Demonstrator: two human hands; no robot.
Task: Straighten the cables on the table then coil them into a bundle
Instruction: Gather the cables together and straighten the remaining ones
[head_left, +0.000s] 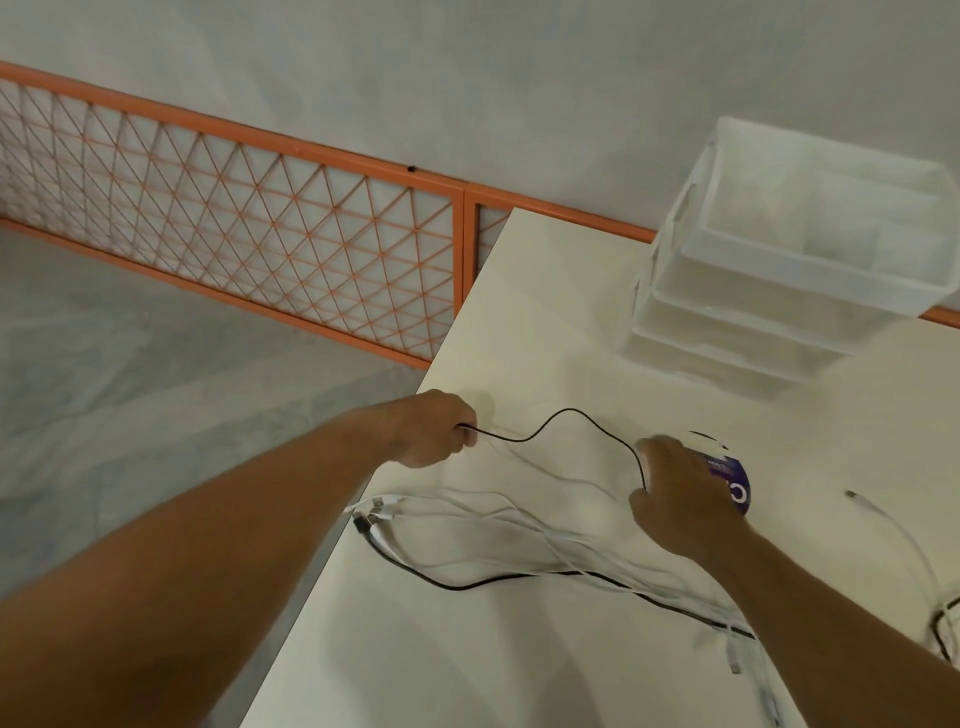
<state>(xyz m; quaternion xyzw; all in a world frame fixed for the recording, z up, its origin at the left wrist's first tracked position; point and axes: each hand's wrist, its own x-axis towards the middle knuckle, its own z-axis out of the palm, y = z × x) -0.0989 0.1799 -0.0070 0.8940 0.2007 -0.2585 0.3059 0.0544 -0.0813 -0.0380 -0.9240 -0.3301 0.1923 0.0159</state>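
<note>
Snaking across the pale table, a thin black cable runs from the left hand — fist pinching its end — to the right hand, fingers spread flat; loose white cables lie below both.

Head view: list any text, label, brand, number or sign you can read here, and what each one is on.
"C": a large white letter or ring shape on the round purple-and-white object under the right hand; only this part shows.
Small white print on the same object, near the fingers: too blurred to read.
White drawer unit, table, cables, orange fence: no text visible.
</note>
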